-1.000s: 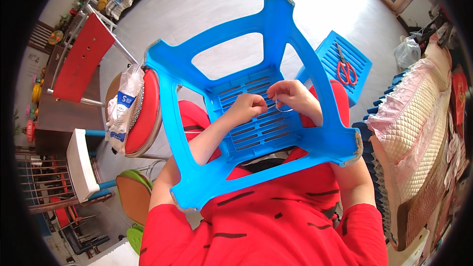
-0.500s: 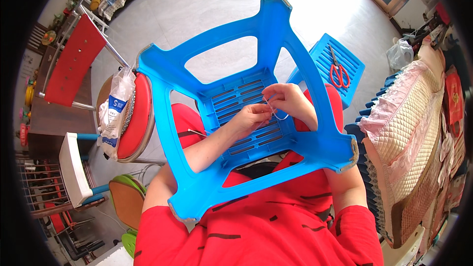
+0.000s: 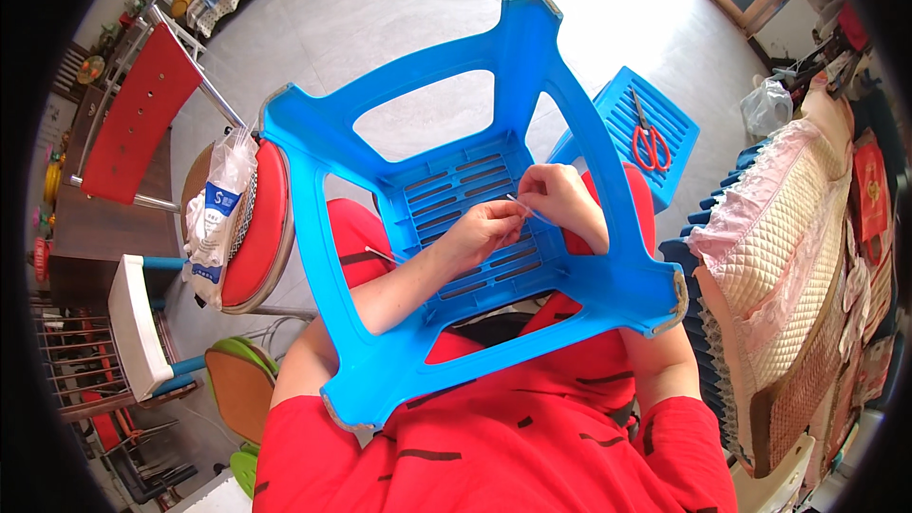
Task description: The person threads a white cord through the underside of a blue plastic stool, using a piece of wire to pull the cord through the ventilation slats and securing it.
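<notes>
A blue plastic stool lies upside down across my lap, its legs pointing up and its slatted seat at the bottom. Both my hands reach inside it, close together above the slats. My left hand is closed, thumb and fingers pinched at a thin white strip that looks like a cable tie. Right beside it, my right hand pinches the same strip from the other side. Another thin white strip pokes out by my left forearm at the stool's left side.
Red-handled scissors lie on a second blue stool to the far right. On the left, a red-seated chair holds a clear plastic bag of white things. A quilted cover drapes furniture at the right.
The white strip curved in a loop below my right fingers before; now it runs straighter between the hands. My right hand has shifted slightly, and the stool has stayed put.
</notes>
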Demonstrator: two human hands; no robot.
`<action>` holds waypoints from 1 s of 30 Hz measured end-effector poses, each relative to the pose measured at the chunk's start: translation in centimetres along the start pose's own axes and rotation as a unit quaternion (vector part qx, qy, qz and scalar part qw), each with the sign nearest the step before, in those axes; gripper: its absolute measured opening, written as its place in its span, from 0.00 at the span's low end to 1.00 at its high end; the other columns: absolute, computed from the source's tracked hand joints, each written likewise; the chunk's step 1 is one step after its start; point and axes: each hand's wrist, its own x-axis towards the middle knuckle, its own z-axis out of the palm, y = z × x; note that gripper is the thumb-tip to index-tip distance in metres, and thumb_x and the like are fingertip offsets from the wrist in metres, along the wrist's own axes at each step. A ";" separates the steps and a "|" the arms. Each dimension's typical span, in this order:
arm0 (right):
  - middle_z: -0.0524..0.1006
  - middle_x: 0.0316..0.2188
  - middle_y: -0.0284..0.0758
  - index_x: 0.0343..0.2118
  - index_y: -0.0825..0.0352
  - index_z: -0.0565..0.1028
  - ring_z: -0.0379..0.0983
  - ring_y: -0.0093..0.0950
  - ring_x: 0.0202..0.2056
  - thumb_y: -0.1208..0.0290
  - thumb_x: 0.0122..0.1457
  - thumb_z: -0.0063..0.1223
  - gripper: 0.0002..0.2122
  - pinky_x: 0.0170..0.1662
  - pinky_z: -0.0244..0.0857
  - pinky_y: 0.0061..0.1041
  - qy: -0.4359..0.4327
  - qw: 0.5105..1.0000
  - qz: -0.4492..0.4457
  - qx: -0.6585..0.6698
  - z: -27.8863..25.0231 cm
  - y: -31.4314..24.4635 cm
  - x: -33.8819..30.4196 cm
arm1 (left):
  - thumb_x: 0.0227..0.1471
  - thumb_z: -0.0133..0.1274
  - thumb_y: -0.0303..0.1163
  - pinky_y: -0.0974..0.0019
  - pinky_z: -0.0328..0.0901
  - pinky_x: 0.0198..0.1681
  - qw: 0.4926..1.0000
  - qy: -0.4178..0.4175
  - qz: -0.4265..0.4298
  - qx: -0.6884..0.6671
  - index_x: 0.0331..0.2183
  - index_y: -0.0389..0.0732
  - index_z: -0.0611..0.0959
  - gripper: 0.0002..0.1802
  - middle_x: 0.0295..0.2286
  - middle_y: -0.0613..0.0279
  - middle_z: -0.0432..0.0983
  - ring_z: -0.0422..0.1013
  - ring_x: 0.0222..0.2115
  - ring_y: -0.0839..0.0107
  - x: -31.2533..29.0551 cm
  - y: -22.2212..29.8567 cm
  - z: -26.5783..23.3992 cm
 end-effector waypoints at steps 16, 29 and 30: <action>0.78 0.24 0.37 0.31 0.76 0.78 0.75 0.22 0.26 0.85 0.50 0.56 0.05 0.30 0.70 0.18 -0.111 0.968 0.066 0.216 -0.6 0.2 -0.4 | 0.55 0.53 0.25 0.72 0.67 0.41 0.996 0.040 0.053 0.062 0.38 0.37 0.78 0.07 0.34 0.63 0.75 0.72 0.35 0.75 0.5 0.1 -1.0; 0.78 0.26 0.38 0.31 0.70 0.76 0.76 0.24 0.27 0.82 0.55 0.50 0.03 0.30 0.70 0.22 -0.152 0.972 -0.028 0.175 -0.2 -2.3 0.0 | 0.43 0.59 0.27 0.60 0.69 0.39 0.468 0.151 0.212 0.845 0.34 0.39 0.80 0.12 0.35 0.59 0.76 0.73 0.36 0.59 -11.6 8.9 -2.6; 0.78 0.27 0.35 0.31 0.70 0.75 0.75 0.22 0.28 0.80 0.59 0.45 0.05 0.30 0.69 0.21 -0.166 0.971 -0.027 0.169 -0.2 -2.1 0.1 | 0.42 0.58 0.25 0.60 0.68 0.39 0.447 0.161 0.232 0.849 0.33 0.38 0.80 0.10 0.33 0.58 0.76 0.73 0.36 0.59 -12.4 9.2 -2.6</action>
